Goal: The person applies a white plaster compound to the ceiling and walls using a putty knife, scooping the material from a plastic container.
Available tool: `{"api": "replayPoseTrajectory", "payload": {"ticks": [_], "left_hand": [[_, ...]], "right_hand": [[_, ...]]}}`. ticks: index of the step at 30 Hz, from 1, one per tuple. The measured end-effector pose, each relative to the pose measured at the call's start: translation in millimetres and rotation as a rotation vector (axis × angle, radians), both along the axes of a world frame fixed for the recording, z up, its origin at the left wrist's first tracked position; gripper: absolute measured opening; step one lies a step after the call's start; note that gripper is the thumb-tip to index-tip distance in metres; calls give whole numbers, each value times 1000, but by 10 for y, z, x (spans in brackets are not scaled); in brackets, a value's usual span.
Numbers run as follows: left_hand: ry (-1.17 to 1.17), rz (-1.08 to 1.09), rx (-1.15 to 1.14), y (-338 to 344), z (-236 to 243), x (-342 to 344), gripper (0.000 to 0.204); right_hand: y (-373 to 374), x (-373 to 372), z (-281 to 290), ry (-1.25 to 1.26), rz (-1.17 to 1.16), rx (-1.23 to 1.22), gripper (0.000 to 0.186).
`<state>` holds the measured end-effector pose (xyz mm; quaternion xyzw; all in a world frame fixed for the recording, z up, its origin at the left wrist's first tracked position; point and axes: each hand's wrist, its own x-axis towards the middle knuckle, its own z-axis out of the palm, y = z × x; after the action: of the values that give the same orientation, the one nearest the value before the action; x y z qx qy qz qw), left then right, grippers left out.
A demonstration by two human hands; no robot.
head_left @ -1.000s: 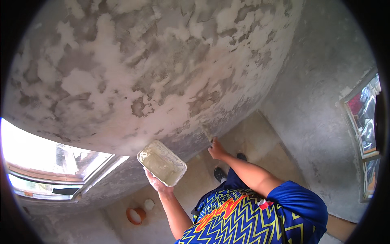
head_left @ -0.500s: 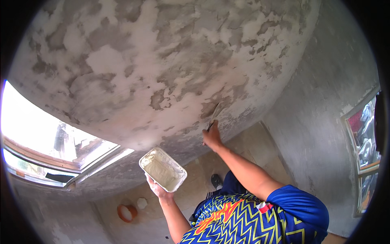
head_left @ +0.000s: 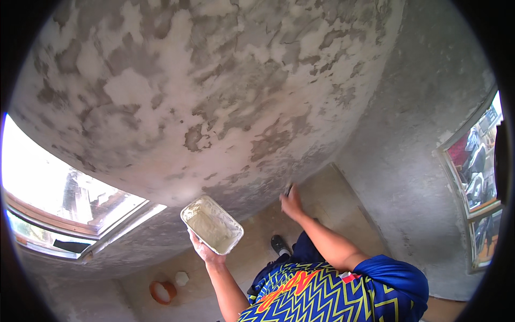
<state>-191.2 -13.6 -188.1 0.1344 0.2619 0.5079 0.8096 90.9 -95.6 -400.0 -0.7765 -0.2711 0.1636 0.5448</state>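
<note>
Perhaps tilting risked spilling the tub (head_left: pixel 223 214) the left hand (head_left: pixel 204 251) cupped, while the right hand (head_left: pixel 292 205) clenched a tool (head_left: pixel 289 190).

Bare, white-smeared left hand (head_left: pixel 201 250) raised, partly hidden; bare left forearm (head_left: pixel 227 291) angled forward. Bare right hand (head_left: pixel 291 205) clenched; bare right forearm (head_left: pixel 325 239) slanting forward-left.

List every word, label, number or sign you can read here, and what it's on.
Shirt: orange lettering, slanted and creased; too unclear to quote.
Red-and-white patch on the shirt: too small to read.
Tub and patchy wall: no text visible.
</note>
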Motion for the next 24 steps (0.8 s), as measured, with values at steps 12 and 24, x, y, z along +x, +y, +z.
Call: {"api": "replayPoseTrajectory", "payload": {"ticks": [12, 24], "left_hand": [[3, -31, 42, -96, -76, 99, 50], [85, -304, 101, 127, -100, 770, 68]], "right_hand": [[1115, 369, 1386, 283, -12, 91, 74], [96, 715, 1383, 487, -19, 1, 24]]}}
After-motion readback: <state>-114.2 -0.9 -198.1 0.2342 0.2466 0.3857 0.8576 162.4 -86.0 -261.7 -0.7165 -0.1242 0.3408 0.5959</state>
